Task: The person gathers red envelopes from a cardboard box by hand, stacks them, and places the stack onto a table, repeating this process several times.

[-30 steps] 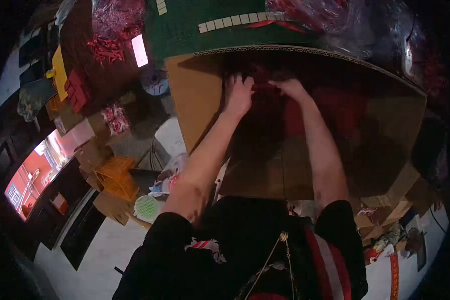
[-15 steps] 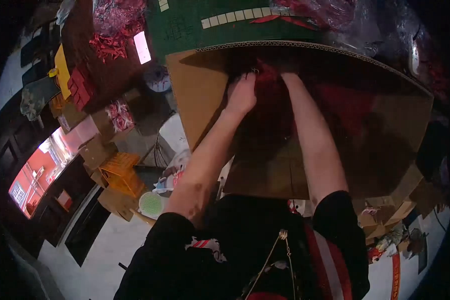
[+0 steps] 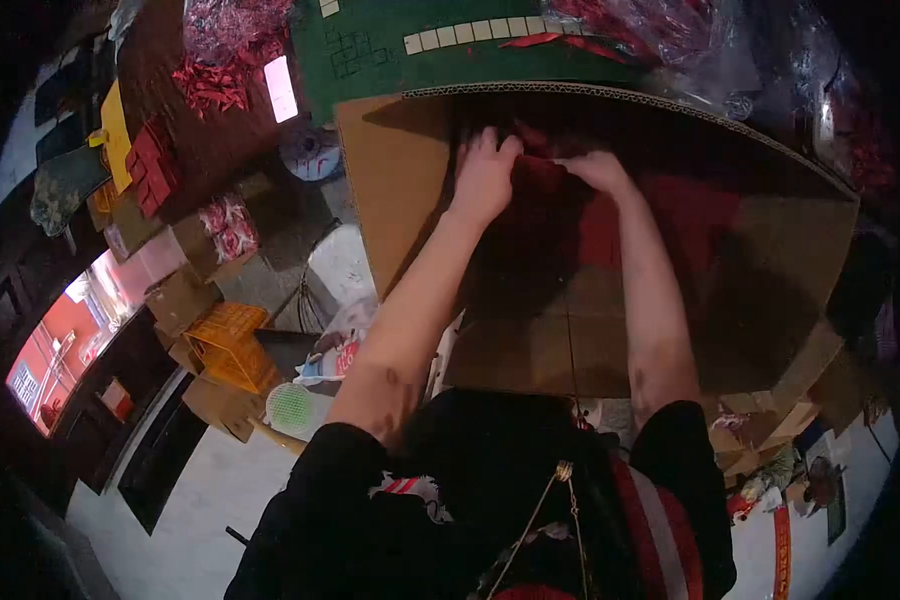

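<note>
A cardboard box (image 3: 390, 170) holds dim red pieces (image 3: 690, 215), while the green table (image 3: 435, 69) beyond carries pale squares (image 3: 477, 32), red strips (image 3: 532, 41) and plastic (image 3: 670, 45).

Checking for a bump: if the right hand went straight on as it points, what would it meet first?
The right hand would probably meet the red material first, unless touching it now; depth inside the box is unclear.

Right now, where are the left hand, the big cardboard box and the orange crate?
Left hand (image 3: 484, 184): head view, back of the hand.
Big cardboard box (image 3: 396, 185): head view, side wall.
Orange crate (image 3: 236, 348): head view, its middle.
</note>
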Available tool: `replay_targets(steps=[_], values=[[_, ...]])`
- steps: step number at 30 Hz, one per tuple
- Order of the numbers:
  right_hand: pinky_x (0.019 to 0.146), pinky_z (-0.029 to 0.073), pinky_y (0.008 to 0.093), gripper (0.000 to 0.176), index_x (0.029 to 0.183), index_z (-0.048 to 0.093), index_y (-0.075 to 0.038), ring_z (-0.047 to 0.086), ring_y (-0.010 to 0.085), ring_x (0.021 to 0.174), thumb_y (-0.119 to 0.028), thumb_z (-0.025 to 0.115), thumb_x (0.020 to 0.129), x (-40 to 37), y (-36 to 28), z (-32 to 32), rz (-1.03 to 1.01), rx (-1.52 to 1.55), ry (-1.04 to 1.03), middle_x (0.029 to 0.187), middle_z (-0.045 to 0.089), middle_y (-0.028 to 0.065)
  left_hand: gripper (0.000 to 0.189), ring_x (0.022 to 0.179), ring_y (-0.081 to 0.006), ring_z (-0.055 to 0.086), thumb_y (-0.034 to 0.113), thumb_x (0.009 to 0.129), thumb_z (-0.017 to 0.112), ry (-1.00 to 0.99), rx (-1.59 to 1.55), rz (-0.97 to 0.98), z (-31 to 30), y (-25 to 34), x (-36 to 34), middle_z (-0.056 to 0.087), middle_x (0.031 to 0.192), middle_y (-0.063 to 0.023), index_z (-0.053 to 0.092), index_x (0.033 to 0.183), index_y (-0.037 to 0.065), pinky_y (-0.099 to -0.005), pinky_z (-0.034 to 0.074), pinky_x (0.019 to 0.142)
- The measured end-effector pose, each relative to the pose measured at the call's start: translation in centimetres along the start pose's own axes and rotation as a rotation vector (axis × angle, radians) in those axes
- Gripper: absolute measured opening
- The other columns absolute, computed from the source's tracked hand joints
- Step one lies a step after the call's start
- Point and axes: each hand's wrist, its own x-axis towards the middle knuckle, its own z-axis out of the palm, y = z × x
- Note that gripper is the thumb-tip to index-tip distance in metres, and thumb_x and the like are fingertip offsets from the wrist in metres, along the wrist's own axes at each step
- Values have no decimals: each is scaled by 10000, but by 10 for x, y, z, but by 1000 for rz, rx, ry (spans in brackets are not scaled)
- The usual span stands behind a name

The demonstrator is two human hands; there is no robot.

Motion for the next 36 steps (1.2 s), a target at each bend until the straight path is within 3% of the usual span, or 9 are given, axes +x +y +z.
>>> replay_targets(steps=[1, 5, 7, 10, 17, 20, 27, 32, 36], values=[[627, 475, 367, 309, 900, 713, -77, 591, 186, 673, -360, 589, 888, 1, -57, -57, 832, 350, -176, 706, 617, 40, 310, 1115, -411, 459, 33, 778, 589, 21, -60, 22, 1, -3, 0, 474, 1197, -241, 534, 1078, 81, -513, 416, 912], [750, 488, 372, 388, 1046, 676, -32, 631, 227, 808, -365, 528, 913, 28, 3, -24, 723, 838, 61, 860, 669, 123, 312, 1090, -486, 486, 79, 837, 591, -8, -53, 76, -8, -2, 0, 500, 1169, -309, 509, 1139, 67, -527, 451, 881], [852, 484, 420, 391, 1156, 622, -38, 620, 315, 1008, -318, 503, 911, 53, -24, -39, 578, -66, 261, 1102, 641, 194, 350, 1078, -473, 493, 76, 833, 600, -50, -70, 17, -13, 3, -3, 508, 1159, -297, 499, 1167, 45, -523, 454, 881], [938, 453, 457, 433, 1235, 572, -66, 527, 370, 1171, -327, 500, 897, 113, 73, 60, 234, -279, 743, 1304, 520, 218, 390, 1068, -451, 503, 32, 808, 596, -39, -67, -27, -18, 9, -5, 517, 1146, -279, 501, 1187, 24, -503, 461, 884], [913, 462, 453, 480, 1242, 551, -41, 548, 367, 1121, -370, 530, 893, 85, 17, 32, 442, -87, 297, 1267, 543, 208, 294, 1036, -374, 505, 54, 700, 622, 8, 21, 25, -2, -1, -7, 513, 1080, -201, 577, 990, 53, -480, 457, 868], [822, 481, 415, 493, 1221, 566, -34, 593, 299, 985, -387, 579, 877, 59, -6, 21, 360, 96, 546, 1142, 605, 163, 300, 1248, -433, 349, 29, 715, 610, -46, -11, 15, -6, 1, -9, 371, 1328, -264, 581, 1013, 47, -522, 391, 978], [711, 463, 311, 424, 1002, 705, -45, 555, 141, 814, -404, 730, 779, 5, -59, -35, 805, 700, 42, 878, 639, 35, 203, 1397, -483, 74, 6, 734, 580, 75, 8, 116, -9, 2, -10, 146, 1489, -288, 586, 934, 35, -631, 160, 1101], [827, 457, 293, 381, 1059, 693, -37, 601, 165, 864, -320, 716, 806, -4, -47, -31, 396, 1003, 50, 950, 675, 46, 356, 1127, -359, 450, -12, 675, 627, 103, 49, 236, -17, -3, -7, 497, 1117, -150, 576, 1017, 75, -529, 331, 1041], [793, 504, 359, 296, 1091, 647, -52, 610, 206, 899, -217, 642, 846, 11, -1, 1, 627, 1278, 354, 1036, 644, 43, 370, 1058, -351, 507, -5, 673, 640, 47, -100, 203, -36, 3, -14, 523, 1097, -145, 576, 1030, 72, -486, 410, 924]])
